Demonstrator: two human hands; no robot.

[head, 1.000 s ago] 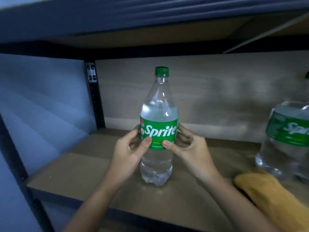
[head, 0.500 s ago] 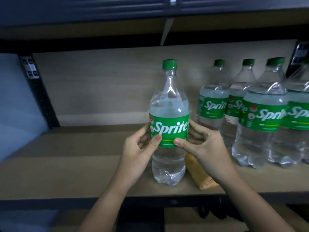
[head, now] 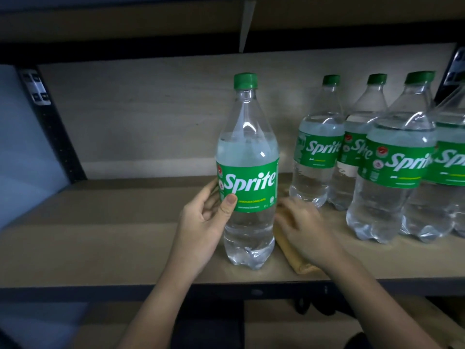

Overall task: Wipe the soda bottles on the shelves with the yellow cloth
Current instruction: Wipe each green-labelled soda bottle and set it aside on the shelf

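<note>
A clear Sprite bottle (head: 247,172) with a green cap and label stands upright near the middle of the wooden shelf (head: 100,235). My left hand (head: 203,222) grips it at the label, thumb across the front. My right hand (head: 304,227) is off the bottle and lies blurred over the yellow cloth (head: 293,255), which rests on the shelf just right of the bottle. Whether the fingers hold the cloth is not visible. Several more Sprite bottles (head: 392,172) stand grouped at the right.
A black metal upright (head: 52,127) marks the shelf's left end, another upright (head: 453,74) sits at the far right. The upper shelf (head: 151,21) hangs low above the caps. A lower shelf level (head: 289,323) shows below the front rail.
My right hand has left the bottle's label and dropped down to the yellow cloth. My left hand still holds the bottle. The view has shifted right since one second ago.
</note>
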